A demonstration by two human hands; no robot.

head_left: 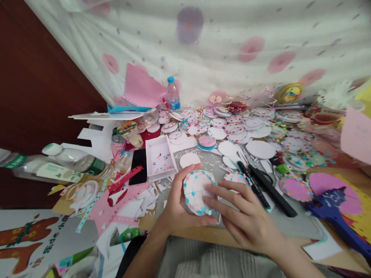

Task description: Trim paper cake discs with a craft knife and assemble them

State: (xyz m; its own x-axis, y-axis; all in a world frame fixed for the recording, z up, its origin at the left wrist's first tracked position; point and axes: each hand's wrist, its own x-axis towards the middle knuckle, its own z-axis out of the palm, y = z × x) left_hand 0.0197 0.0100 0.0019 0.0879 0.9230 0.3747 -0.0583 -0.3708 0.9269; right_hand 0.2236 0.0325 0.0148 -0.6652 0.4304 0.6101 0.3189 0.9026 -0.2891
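My left hand (173, 204) is wrapped around a round white paper disc (197, 189), thumb at the top and fingers along its lower edge. Small blue and pink dots ring the disc's rim. Over its right side my right hand (243, 210) rests with fingers stretched out, two fingertips on the disc's face. Behind the right fingers, another dotted paper disc (236, 177) is partly hidden. A plain white disc (189, 159) lies just beyond my left thumb. To the right are a black marker (253, 185) and a longer black tool (272, 191).
A white box (161, 156) holding small dots stands beside a phone (138, 166). Many dotted discs (236, 127) cover the table's back. Bottles (78, 159) lie at left among paper scraps (142, 202). A blue glue gun (342, 216) and pink circle (333, 189) are at right.
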